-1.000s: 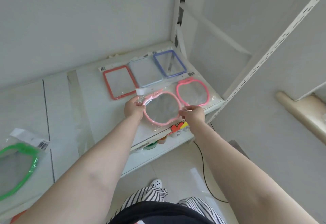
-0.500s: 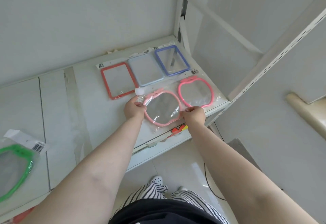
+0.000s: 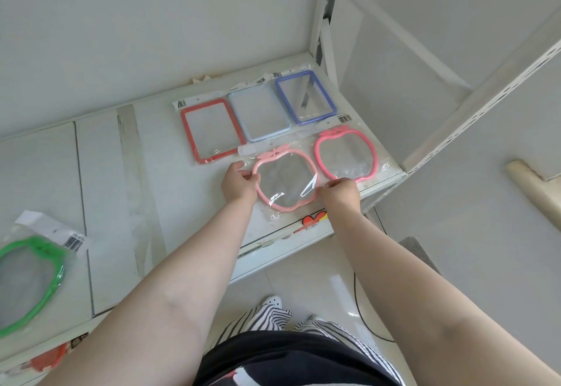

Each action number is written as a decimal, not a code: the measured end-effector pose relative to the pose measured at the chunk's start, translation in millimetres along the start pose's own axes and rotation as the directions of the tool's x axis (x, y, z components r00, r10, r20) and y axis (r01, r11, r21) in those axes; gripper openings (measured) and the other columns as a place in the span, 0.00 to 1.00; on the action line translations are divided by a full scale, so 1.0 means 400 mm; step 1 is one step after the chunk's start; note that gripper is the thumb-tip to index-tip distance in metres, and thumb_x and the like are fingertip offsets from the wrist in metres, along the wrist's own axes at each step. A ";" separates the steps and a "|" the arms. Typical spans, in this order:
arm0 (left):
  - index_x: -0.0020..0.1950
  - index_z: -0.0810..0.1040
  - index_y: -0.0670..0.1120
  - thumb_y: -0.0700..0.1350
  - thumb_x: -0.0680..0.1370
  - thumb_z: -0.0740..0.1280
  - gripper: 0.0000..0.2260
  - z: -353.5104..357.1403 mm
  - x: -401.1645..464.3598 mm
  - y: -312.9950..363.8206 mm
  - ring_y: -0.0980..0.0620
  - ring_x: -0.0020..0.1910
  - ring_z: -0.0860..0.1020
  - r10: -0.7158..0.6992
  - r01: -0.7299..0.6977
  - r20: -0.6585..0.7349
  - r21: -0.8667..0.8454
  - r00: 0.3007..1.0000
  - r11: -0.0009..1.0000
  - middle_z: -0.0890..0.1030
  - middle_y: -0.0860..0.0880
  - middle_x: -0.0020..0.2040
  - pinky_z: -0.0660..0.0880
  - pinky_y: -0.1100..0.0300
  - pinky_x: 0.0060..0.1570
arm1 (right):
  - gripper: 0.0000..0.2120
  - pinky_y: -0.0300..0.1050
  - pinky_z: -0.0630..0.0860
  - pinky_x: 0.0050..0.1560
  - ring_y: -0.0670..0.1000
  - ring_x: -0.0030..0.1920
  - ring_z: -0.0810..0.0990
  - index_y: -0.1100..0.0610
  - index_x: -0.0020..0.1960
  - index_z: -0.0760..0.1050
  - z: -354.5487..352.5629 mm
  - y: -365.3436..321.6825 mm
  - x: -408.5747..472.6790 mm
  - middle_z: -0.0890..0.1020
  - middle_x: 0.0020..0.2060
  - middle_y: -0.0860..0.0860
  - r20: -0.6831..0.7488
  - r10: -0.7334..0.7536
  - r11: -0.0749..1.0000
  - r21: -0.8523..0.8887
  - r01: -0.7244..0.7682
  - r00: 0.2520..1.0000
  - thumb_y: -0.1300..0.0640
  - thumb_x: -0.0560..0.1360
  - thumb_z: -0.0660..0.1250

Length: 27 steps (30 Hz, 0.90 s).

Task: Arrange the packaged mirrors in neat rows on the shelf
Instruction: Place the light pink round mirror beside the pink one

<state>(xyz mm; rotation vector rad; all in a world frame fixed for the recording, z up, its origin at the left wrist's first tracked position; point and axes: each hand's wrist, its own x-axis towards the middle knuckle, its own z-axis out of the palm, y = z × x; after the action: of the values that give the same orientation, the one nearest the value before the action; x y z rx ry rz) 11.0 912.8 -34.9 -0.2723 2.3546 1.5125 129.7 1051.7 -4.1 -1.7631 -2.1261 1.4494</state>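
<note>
Head view: my left hand (image 3: 239,183) and right hand (image 3: 341,193) pinch opposite edges of the pale-pink apple-shaped packaged mirror (image 3: 285,179), flat on the shelf (image 3: 170,173) beside its brighter pink twin (image 3: 345,155).

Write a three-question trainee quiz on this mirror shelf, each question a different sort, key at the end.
1. True or false: the blue rectangular mirror lies at the right end of the back row.
2. Which mirror do both hands hold? A) green apple mirror B) pale pink apple mirror C) red rectangular mirror
3. Fill in: the brighter pink apple mirror lies to the ____ of the held one.

Key
1. True; the light blue mirror sits beside it.
2. B; the left hand and right hand pinch its opposite edges.
3. Right.
</note>
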 end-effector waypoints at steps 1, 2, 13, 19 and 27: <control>0.64 0.73 0.43 0.36 0.72 0.70 0.21 0.002 0.000 -0.001 0.45 0.50 0.81 -0.002 0.002 -0.001 0.003 1.000 1.000 0.83 0.44 0.53 0.77 0.52 0.58 | 0.08 0.44 0.74 0.41 0.54 0.36 0.76 0.53 0.47 0.75 0.000 0.000 0.001 0.77 0.35 0.49 0.001 0.000 1.000 -0.003 0.000 1.000 0.60 0.68 0.67; 0.64 0.73 0.43 0.36 0.72 0.70 0.21 0.004 0.001 -0.001 0.46 0.48 0.81 -0.005 0.005 -0.005 0.006 1.000 1.000 0.83 0.44 0.53 0.77 0.52 0.57 | 0.08 0.44 0.74 0.41 0.54 0.36 0.76 0.53 0.47 0.75 -0.001 0.000 0.001 0.76 0.34 0.49 0.003 0.000 1.000 -0.002 0.000 1.000 0.60 0.68 0.68; 0.64 0.73 0.43 0.37 0.73 0.70 0.20 0.002 -0.006 0.011 0.46 0.50 0.81 -0.001 0.002 -0.013 0.061 1.000 0.998 0.83 0.45 0.53 0.73 0.60 0.51 | 0.10 0.43 0.72 0.40 0.50 0.32 0.72 0.54 0.49 0.74 -0.004 0.005 0.013 0.75 0.35 0.48 0.006 0.007 1.000 -0.007 -0.007 1.000 0.61 0.69 0.68; 0.63 0.73 0.42 0.37 0.73 0.70 0.19 0.002 -0.002 0.008 0.48 0.46 0.79 0.002 -0.001 -0.010 0.075 1.000 0.997 0.83 0.45 0.53 0.73 0.61 0.50 | 0.09 0.44 0.72 0.41 0.53 0.36 0.75 0.54 0.48 0.73 -0.004 0.006 0.008 0.77 0.37 0.50 0.004 -0.010 0.999 -0.044 0.010 1.000 0.59 0.69 0.68; 0.65 0.73 0.42 0.40 0.73 0.71 0.21 -0.007 0.004 0.008 0.44 0.54 0.80 0.016 -0.017 0.011 0.145 1.000 0.989 0.81 0.44 0.56 0.74 0.56 0.55 | 0.17 0.47 0.76 0.49 0.55 0.46 0.79 0.52 0.58 0.75 -0.004 0.011 -0.011 0.77 0.56 0.52 -0.049 -0.045 0.996 -0.084 0.041 0.998 0.53 0.70 0.69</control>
<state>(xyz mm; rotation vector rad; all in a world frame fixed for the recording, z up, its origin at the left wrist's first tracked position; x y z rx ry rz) 7.9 911.6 -31.8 -0.2096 2.4495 1.3378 135.7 1048.9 -3.7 -1.7483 -2.2145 1.3104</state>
